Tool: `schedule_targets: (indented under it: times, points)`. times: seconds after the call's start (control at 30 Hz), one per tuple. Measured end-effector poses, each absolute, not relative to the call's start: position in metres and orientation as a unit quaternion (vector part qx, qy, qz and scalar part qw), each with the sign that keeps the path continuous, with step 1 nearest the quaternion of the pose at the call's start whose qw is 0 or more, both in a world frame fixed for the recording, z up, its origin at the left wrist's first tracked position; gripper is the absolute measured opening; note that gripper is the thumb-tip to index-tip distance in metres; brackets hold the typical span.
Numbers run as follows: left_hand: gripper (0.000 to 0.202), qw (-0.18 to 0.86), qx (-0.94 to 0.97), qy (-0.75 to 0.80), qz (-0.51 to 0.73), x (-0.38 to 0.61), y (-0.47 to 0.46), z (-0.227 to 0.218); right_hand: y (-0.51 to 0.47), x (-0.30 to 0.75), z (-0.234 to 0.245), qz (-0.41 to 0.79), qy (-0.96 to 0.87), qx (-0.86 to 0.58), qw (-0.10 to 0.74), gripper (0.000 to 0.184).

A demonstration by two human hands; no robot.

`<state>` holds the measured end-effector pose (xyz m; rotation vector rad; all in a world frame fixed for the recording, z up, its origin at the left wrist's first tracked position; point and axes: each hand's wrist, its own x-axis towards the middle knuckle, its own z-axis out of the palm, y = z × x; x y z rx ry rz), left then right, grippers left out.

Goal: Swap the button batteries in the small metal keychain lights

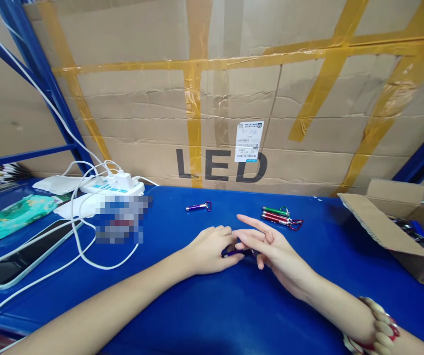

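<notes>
My left hand (pixel 212 249) is curled over a dark purple mini flashlight (pixel 230 254) low above the blue tabletop, its fingers hiding most of the tube. From the right, my right hand (pixel 267 241) meets it, with the forefinger stretched out and the fingers apart. The flashlight's dark clip end (pixel 253 253) shows between the two hands; whether the right fingers touch it is hard to see. Beyond them lies another purple flashlight (pixel 196 207) with a carabiner clip. Green (pixel 275 211) and red (pixel 276 218) flashlights lie side by side to the right.
An open cardboard box (pixel 404 246) with metallic and blue items stands at the right. On the left are a phone (pixel 22 256), white cables (pixel 80 251), a power strip (pixel 137 187) and a green packet (pixel 15 217). A large taped carton (pixel 152 108) walls off the back.
</notes>
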<state>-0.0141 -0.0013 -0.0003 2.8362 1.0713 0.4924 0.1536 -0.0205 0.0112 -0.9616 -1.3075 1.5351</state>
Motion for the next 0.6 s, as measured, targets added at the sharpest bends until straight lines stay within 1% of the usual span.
schedule_targets:
  times: [0.1, 0.27, 0.53, 0.6]
  points:
    - [0.026, 0.027, 0.896, 0.402, 0.187, -0.018, 0.007, -0.003, -0.016, 0.155, 0.010, 0.601, -0.526, -0.399, 0.450, 0.058]
    - [0.017, 0.052, 0.866, 0.437, 0.240, -0.022, 0.013, -0.004, -0.007, 0.157, 0.008, 0.562, -0.527, -0.439, 0.462, 0.057]
    - [0.008, 0.069, 0.872, 0.389, 0.288, -0.020, 0.008, -0.006, -0.006, 0.157, 0.005, 0.492, -0.556, -0.468, 0.479, 0.049]
    - [0.007, 0.065, 0.874, 0.373, 0.304, -0.020, 0.008, -0.007, -0.002, 0.159, 0.003, 0.463, -0.588, -0.467, 0.470, 0.047]
